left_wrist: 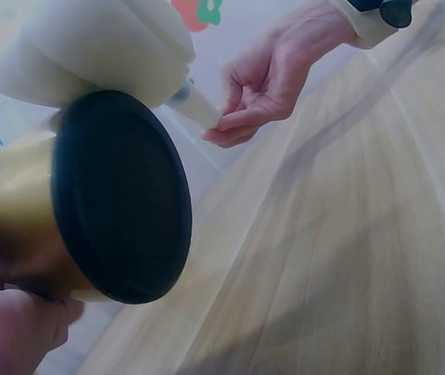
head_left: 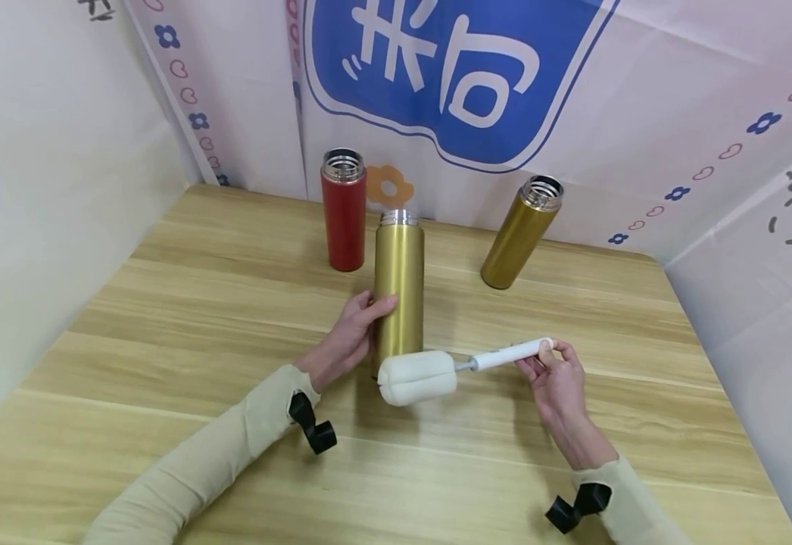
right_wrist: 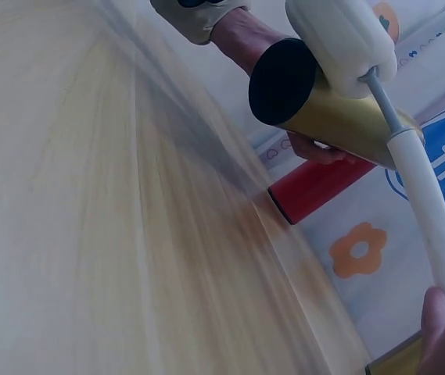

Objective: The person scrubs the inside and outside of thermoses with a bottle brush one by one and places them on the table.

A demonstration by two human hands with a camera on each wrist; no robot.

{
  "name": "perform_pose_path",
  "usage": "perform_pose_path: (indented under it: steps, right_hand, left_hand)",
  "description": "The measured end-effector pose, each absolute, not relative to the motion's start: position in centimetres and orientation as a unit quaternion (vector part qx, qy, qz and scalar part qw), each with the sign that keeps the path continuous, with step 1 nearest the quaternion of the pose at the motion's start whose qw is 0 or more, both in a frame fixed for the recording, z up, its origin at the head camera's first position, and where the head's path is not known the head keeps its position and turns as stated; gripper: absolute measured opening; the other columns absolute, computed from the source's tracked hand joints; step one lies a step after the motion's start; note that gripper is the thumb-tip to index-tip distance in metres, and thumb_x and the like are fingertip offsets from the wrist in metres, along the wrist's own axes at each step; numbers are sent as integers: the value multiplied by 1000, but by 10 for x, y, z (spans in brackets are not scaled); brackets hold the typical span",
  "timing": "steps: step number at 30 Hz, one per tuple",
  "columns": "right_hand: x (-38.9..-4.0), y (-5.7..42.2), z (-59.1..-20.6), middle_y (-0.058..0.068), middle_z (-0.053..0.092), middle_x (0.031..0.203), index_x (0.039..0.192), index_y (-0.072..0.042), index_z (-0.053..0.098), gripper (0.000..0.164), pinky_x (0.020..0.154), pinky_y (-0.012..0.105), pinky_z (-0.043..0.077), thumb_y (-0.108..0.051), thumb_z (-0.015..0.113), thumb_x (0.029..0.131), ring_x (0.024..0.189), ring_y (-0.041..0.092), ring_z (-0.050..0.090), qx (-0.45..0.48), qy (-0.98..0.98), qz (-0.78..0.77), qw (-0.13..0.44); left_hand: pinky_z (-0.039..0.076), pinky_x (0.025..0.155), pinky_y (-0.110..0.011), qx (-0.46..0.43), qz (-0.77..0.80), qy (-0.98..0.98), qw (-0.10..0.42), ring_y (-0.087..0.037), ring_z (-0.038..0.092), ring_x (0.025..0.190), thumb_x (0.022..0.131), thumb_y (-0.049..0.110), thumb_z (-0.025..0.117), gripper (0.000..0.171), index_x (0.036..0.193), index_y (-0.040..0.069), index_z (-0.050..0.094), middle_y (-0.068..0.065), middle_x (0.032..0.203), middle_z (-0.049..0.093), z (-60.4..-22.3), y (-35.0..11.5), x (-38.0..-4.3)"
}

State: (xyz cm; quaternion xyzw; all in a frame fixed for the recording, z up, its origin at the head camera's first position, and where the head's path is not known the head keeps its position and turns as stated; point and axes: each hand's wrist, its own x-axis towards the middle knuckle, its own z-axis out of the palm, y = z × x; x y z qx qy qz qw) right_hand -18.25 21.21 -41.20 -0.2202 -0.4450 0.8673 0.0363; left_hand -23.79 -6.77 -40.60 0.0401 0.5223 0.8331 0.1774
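Note:
My left hand [head_left: 350, 337] grips the lower half of a gold thermos bottle [head_left: 399, 280], its lidless steel mouth pointing to the back of the table. In the left wrist view the bottle's black base [left_wrist: 122, 197] shows, raised off the wood. My right hand [head_left: 559, 382] pinches the far end of a white handle on a bottle brush [head_left: 418, 377]. The brush has a thick white sponge head, which overlaps the bottle's lower end in the head view. In the right wrist view the thumb [right_wrist: 435, 328] lies along the handle.
An open red bottle [head_left: 344, 223] stands at the back, left of the held one. Farther right stands another open gold bottle [head_left: 522, 233]. Behind the wooden table [head_left: 232, 303] hangs a printed white sheet [head_left: 607, 113], with pale walls at both sides.

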Motion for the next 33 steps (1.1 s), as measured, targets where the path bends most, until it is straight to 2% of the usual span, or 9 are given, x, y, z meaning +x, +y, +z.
perform_pose_path:
  steps: [11,19,25,28,33]
  right_hand:
    - [-181,212,-413,5,57,79,92,-10,38,6,69,23,58,-10,39,98,69,15,69,-228,-440,867,55]
    - [-195,212,-405,10,57,81,92,-7,34,7,69,26,58,-7,39,97,70,20,70,-230,-395,886,84]
    - [-218,217,-391,9,56,73,91,-7,34,9,62,27,58,-5,41,96,60,17,67,-240,-356,894,128]
    - [-229,220,-382,10,53,76,91,-5,34,9,62,28,58,-5,41,96,58,17,66,-239,-341,896,154]
    - [-242,225,-369,12,52,76,91,-3,34,8,60,29,58,-5,39,97,55,20,65,-226,-315,904,179]
  left_hand:
    - [48,89,-28,82,836,501,207,-12,58,95,97,16,46,50,139,-7,31,0,103,59,-405,-70,-236]
    - [46,90,-27,89,826,509,225,-11,57,99,96,19,49,52,138,-6,32,1,107,57,-406,-71,-234]
    - [48,89,-29,124,816,513,234,-11,57,99,94,20,54,57,139,-7,30,1,110,54,-406,-73,-232]
    - [49,90,-28,138,813,515,234,-11,58,99,91,19,58,63,140,-8,29,0,111,54,-406,-74,-232]
    - [47,94,-28,131,792,553,223,-13,56,104,83,20,68,72,140,-5,31,-8,119,52,-404,-74,-233]
